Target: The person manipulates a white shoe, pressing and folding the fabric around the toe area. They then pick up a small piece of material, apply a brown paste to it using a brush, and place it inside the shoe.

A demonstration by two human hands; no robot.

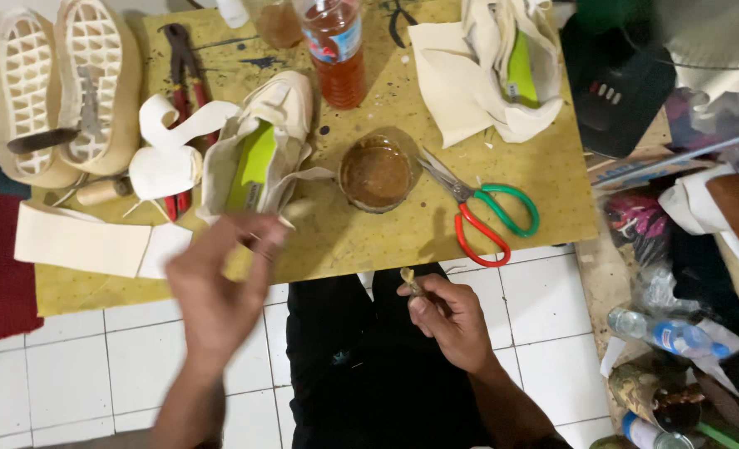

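**Left hand nearest the shoe upper; right holds the glue stick back**

I see my left hand (219,283) raised over the near edge of the yellow pegboard tabletop (544,179), fingers pressed together in a pinch on a thin pale sliver; blurred, so I can't tell what it is. The cream canvas shoe upper with lime-green insole (257,154) lies just beyond that grip, up and slightly right, long axis running away from me, toe far. Left hand is clearly nearer to it.

My right hand (448,320) sits over my lap, off the tabletop, grip closed around a short glue-tipped stick (409,281) pointing up.

The round tin of brown glue (375,173) stands between the hands, just right of the upper. The red-and-green-handled scissors (481,212) lie beside it.
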